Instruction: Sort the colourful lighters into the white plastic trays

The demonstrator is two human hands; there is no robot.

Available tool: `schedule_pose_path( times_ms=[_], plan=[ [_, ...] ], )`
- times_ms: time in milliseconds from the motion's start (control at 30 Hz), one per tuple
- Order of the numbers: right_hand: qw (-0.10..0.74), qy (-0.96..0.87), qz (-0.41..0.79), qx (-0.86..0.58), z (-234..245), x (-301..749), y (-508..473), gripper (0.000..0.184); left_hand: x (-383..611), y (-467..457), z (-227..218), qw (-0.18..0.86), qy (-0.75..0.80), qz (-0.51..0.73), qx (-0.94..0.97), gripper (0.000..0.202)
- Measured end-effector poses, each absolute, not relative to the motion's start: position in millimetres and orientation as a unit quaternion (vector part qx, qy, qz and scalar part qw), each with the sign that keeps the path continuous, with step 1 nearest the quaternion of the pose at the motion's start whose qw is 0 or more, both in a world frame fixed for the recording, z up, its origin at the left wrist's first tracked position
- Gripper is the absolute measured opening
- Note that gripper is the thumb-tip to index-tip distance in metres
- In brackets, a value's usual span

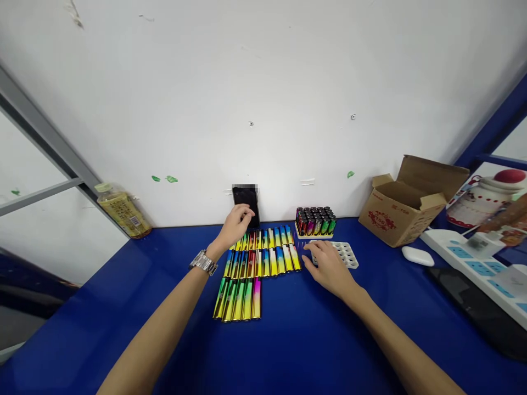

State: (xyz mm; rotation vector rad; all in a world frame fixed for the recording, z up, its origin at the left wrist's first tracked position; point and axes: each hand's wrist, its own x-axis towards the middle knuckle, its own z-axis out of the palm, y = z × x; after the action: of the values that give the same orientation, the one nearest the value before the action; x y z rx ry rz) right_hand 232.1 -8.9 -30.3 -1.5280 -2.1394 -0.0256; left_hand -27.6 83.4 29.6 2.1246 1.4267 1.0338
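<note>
My left hand (pixel 236 226), with a metal watch (pixel 204 262) on its wrist, is raised in front of a dark phone (pixel 252 206) that leans on the wall. Its fingers are loosely bent and I see nothing in them. Below it lie rows of shiny gradient-coloured lighter cases (pixel 247 263), blue, green, red and pink fading to yellow. My right hand (pixel 329 266) hovers over a white holed tray (pixel 348 255) and hides part of it. Its curved fingers are apart, holding nothing visible. Just behind stands a tray of upright colourful lighters (pixel 315 222).
An open cardboard box (pixel 395 214) stands at the back right. Near it are a white case (pixel 418 256), a power strip (pixel 473 263) and a black flat object (pixel 473 307). A bottle (pixel 123 211) stands at the left on the blue table (pixel 263 356).
</note>
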Motion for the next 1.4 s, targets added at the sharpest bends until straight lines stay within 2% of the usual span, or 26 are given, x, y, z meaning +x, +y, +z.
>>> schedule_pose_path(
  times_ms=[133,267,400,567,633,733,933,1100,1200,1400],
  plan=[
    [0.171,-0.773,-0.037,-0.61,-29.9,239.6,-6.9,0.019,-28.2,47.6,10.3,0.198,0.477,0.29,0.806,0.027],
    [0.139,-0.749,-0.055,-0.645,-26.4,242.8,-7.0,0.021,-39.9,20.8,-8.9,0.161,0.466,0.272,0.826,0.024],
    [0.191,-0.731,-0.086,-0.649,-20.6,238.3,-0.8,0.022,-52.6,32.3,-9.5,0.203,0.498,0.327,0.777,0.022],
    [0.293,-0.728,-0.139,-0.604,-9.7,234.4,22.5,0.029,-51.6,80.2,14.1,0.378,0.494,0.429,0.655,0.02],
    [0.295,-0.734,-0.15,-0.593,-5.7,239.1,34.6,0.036,-47.6,95.1,24.6,0.437,0.489,0.457,0.6,0.019],
    [0.257,-0.762,-0.152,-0.574,-1.2,252.9,53.1,0.052,-43.0,106.2,36.6,0.458,0.484,0.478,0.573,0.02],
    [0.125,-0.824,-0.065,-0.548,6.3,279.7,88.6,0.087,-41.9,92.3,38.1,0.447,0.472,0.485,0.585,0.024],
    [0.064,-0.847,-0.032,-0.527,14.5,282.5,107.4,0.106,-45.1,60.0,15.1,0.415,0.485,0.385,0.667,0.027],
    [0.05,-0.843,-0.022,-0.535,18.1,276.9,108.1,0.103,-49.3,40.7,2.1,0.365,0.486,0.331,0.721,0.027],
    [0.057,-0.825,-0.038,-0.561,19.1,266.9,103.6,0.08,-47.8,15.6,0.8,0.269,0.473,0.303,0.783,0.026]
  ],
)
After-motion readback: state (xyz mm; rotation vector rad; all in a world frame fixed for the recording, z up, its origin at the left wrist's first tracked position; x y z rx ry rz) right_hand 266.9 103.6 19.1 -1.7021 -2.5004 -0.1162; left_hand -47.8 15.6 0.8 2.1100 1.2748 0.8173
